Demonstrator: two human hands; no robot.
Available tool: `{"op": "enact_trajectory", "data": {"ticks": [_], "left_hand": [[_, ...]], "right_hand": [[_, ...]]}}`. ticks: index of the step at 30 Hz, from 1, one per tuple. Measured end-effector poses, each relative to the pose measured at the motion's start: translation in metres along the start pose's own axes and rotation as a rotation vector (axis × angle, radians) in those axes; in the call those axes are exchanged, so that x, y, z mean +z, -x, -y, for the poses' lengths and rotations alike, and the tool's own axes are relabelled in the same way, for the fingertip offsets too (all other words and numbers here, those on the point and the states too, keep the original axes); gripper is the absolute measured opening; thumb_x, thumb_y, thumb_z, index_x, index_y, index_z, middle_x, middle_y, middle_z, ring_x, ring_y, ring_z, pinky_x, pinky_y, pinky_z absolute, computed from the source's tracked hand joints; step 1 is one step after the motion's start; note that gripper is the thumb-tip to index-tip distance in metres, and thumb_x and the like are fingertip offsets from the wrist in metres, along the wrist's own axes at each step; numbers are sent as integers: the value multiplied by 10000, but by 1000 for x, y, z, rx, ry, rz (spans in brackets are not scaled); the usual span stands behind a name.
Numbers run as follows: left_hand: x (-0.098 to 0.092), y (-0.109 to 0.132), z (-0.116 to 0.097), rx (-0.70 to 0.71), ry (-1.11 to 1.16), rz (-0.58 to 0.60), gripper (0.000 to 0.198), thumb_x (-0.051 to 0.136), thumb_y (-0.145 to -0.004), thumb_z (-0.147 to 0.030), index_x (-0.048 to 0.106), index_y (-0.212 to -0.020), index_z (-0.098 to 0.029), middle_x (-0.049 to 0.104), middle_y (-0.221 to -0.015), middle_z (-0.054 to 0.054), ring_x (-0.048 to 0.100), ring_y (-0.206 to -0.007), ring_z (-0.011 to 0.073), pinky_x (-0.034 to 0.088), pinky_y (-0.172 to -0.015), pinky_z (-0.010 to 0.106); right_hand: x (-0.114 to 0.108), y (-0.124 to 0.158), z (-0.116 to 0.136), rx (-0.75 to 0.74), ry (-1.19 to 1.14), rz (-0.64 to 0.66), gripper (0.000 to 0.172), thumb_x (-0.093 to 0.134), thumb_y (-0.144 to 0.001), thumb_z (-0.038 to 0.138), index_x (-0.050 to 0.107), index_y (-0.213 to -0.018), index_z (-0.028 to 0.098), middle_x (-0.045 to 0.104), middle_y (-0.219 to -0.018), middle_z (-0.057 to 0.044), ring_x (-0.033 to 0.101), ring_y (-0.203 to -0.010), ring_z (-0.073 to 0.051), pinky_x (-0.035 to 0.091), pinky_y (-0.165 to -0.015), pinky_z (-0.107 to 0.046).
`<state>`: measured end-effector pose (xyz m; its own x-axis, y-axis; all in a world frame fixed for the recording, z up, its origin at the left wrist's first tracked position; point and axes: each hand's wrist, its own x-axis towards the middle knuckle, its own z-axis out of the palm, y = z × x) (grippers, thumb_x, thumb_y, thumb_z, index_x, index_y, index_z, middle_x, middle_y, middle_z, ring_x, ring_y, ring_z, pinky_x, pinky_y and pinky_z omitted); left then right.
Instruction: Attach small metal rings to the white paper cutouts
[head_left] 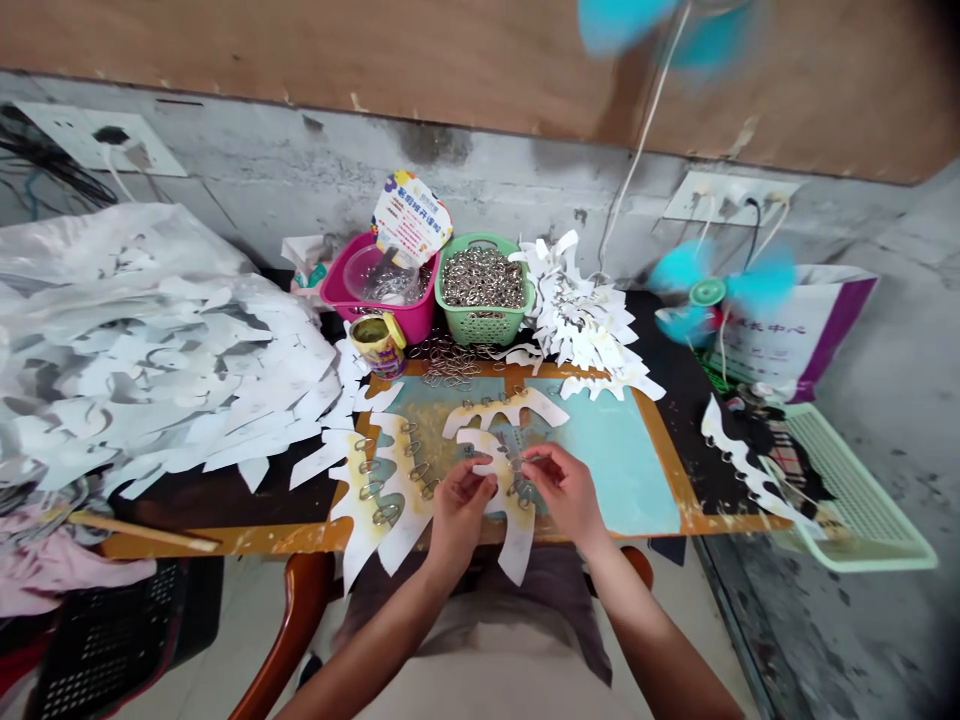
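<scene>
A white scalloped cut-out piece point(517, 545) with yellowish glue-like smears hangs over the table's front edge between my hands. My left hand point(463, 495) pinches its left edge between thumb and fingers. On the right, my right hand point(561, 488) has its fingers closed on a small metal ring point(516, 465) at the piece's smeared strip. More rings sit along that strip below. To the left lie two similar cut-outs point(360, 530) with rings in a row. Another ringed cut-out point(510, 408) lies just beyond my hands.
A green basket point(484, 325) of metal rings stands beside a pink basket point(416, 320) and an open can point(377, 350). Loose rings point(450, 362) lie in front. White cut-outs are heaped at left point(187, 370) and back right point(585, 320). A blue-bladed fan point(706, 292) blurs near the wall.
</scene>
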<state>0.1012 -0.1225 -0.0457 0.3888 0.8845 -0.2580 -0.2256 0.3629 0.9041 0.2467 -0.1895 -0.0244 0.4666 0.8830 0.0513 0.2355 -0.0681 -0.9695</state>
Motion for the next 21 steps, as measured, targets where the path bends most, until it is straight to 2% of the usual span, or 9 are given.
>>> {"op": "enact_trajectory", "data": {"ticks": [4,9,15,21], "left_hand": [[-2,-2,3,-8,24,6,328,785,-723,-326,647,-973,-166,655,-682,-21,576,-615,94,455,-640,204],[-4,-3,5,-56,77,22,328,788,-724,-323,641,-974,-167,654,-677,-24,585,-622,98,457,-658,216],[-3,-1,4,-80,116,10,348,802,-707,-326,633,-969,-171,650,-665,-32,578,-611,92,444,-650,206],[-4,2,5,-68,111,26,333,788,-728,-323,627,-980,-177,651,-686,-29,576,-642,94,445,-678,206]], "right_hand": [[6,-1,0,13,-96,-20,162,646,-856,363,648,-935,221,705,-941,-58,662,-856,-203,531,-772,-303],[6,-1,1,28,-139,-12,146,659,-842,355,642,-886,217,705,-952,-63,670,-853,-201,541,-775,-312],[7,0,-5,-43,-13,-23,135,662,-835,333,687,-831,201,653,-1074,-108,644,-1042,-237,556,-788,-312],[8,3,-2,-56,17,-6,109,661,-832,298,723,-844,209,681,-1090,-120,665,-1041,-254,578,-823,-360]]}}
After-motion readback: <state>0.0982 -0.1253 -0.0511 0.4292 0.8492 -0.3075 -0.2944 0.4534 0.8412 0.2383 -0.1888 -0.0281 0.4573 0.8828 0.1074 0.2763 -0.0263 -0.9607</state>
